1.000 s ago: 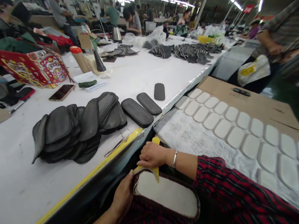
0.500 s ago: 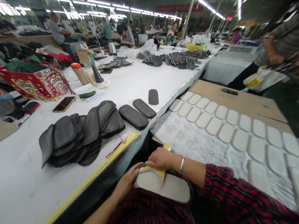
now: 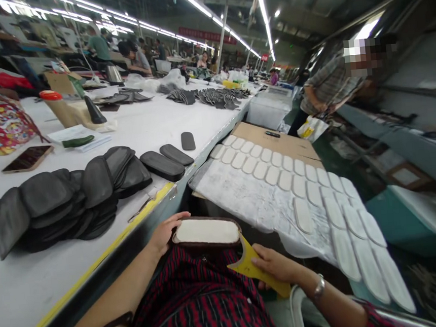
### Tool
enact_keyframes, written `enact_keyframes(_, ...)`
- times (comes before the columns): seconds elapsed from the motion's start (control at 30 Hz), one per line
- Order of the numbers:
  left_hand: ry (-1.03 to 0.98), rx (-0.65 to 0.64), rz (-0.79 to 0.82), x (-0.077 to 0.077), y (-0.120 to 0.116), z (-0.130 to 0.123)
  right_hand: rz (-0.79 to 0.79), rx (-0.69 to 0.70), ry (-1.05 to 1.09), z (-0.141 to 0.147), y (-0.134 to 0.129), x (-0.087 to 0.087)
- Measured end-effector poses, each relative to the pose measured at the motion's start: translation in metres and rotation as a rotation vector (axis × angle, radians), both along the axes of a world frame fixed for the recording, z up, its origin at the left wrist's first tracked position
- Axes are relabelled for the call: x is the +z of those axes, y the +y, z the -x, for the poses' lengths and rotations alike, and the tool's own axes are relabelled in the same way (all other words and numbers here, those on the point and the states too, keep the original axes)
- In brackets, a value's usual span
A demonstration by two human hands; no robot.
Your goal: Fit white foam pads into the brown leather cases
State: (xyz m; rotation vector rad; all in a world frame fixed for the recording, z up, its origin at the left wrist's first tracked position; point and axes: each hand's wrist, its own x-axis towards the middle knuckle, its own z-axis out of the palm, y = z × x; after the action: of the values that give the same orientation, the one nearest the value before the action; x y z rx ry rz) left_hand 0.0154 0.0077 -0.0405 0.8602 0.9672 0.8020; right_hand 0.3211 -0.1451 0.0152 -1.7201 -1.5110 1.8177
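Over my lap lies a long dark-brown piece with rounded ends and a white inner face (image 3: pixel 206 231), perhaps a bag base. My left hand (image 3: pixel 165 235) grips its left end, fingers along the far rim and the thumb hidden. A flat yellow scraper with a notched end (image 3: pixel 245 263) is closed in my right hand (image 3: pixel 274 264). One tip of the scraper is at or very near the piece's right end; I cannot tell if they touch. Close to the left hand, on the white table (image 3: pixel 56 284), lies a heap of dark grey rounded pads (image 3: pixel 97 181).
Rows of white oval pads (image 3: pixel 299 184) cover a plastic-sheeted board and cardboard on my right. Beyond the heap are a phone (image 3: pixel 29 158), an orange-lidded cup (image 3: pixel 58 108) and a dark cone (image 3: pixel 94 110). A person (image 3: pixel 329 85) stands at the far right.
The scraper and my right hand have moved from the piece's left end to beyond its right end. The piece now lies more level. My view has turned right.
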Motion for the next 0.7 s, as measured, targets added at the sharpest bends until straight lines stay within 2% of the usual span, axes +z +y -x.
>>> enact_keyframes(0.13, 0.022, 0.045, -0.055, -0.005, -0.001, -0.004, -0.062, -0.12, 0.129, 0.014, -0.003, -0.035)
enact_keyframes(0.23, 0.035, 0.109, -0.097, -0.008, -0.003, -0.007, -0.11, -0.183, 0.16, 0.025, 0.007, -0.047)
enact_keyframes(0.5, 0.078, 0.197, -0.074, -0.017, -0.002, -0.014, -0.078, -0.279, 0.172, 0.053, 0.019, -0.043)
enact_keyframes(0.7, 0.06, 0.161, -0.063, -0.015, -0.006, -0.014, 0.001, -0.395, 0.156, 0.086, 0.024, -0.038)
